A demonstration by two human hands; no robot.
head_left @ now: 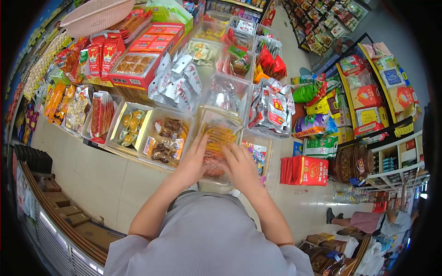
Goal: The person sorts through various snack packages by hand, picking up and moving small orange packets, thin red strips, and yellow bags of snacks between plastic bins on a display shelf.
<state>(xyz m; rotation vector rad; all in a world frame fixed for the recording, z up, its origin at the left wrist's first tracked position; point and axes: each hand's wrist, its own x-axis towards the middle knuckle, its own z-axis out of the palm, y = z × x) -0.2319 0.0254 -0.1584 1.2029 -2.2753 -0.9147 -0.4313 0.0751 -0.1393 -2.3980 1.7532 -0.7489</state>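
Observation:
Both hands are inside a clear plastic bin in the front row of a snack display. My left hand [194, 160] grips the left side of a row of flat yellow packets [220, 137], its fingers pressed against them. My right hand [242, 166] closes on the same packets from the right, fingertips near their front edge. Reddish packets [212, 163] show between the hands, lower in the bin. Motion slightly blurs the fingers, and the palms hide part of the bin. Left of it stands a bin of brown wrapped snacks [166, 140].
Silver-and-red pouches [273, 108] fill a bin on the right. White pouches [176, 82] lie behind to the left. A red gift box [305, 170] stands right of the display. A pink basket [97, 16] rests at the back left. Another person [368, 222] is at far right.

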